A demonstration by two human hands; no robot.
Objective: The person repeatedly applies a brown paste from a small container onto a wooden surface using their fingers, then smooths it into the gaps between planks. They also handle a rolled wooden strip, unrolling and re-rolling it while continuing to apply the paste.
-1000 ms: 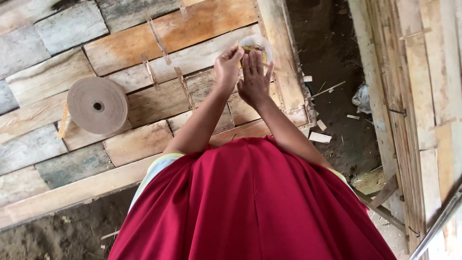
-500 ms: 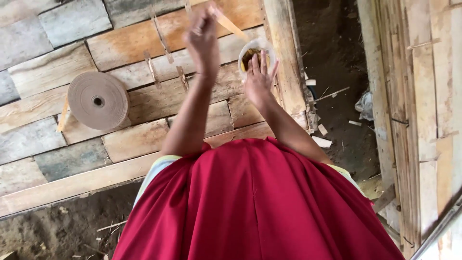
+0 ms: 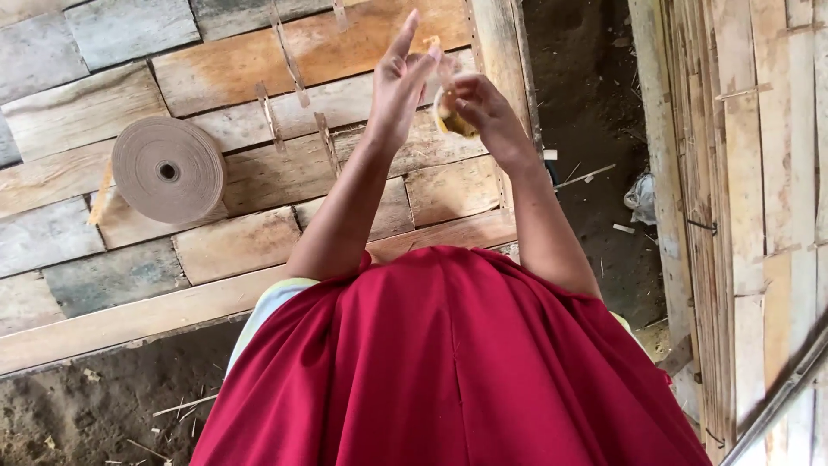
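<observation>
My right hand (image 3: 487, 112) is raised in front of me and grips a small round cup (image 3: 450, 119) with yellowish-brown contents. My left hand (image 3: 397, 82) is right beside it, with the index finger pointing up. Its thumb and fingertips pinch a small tan strip (image 3: 431, 43) just above the cup's rim. Both hands hover over the wooden planks (image 3: 259, 233). My red garment (image 3: 448, 362) fills the lower part of the view.
A flat roll of brown band (image 3: 168, 170) lies on the planks at the left. Thin strips (image 3: 289, 60) rest across the boards. Dark dirt ground (image 3: 595, 112) holds a white scrap (image 3: 640, 197). A bamboo slat wall (image 3: 750, 173) runs along the right.
My left hand swung up with a thin strip and has come back down beside the cup. My right hand has lifted the cup off the planks toward me.
</observation>
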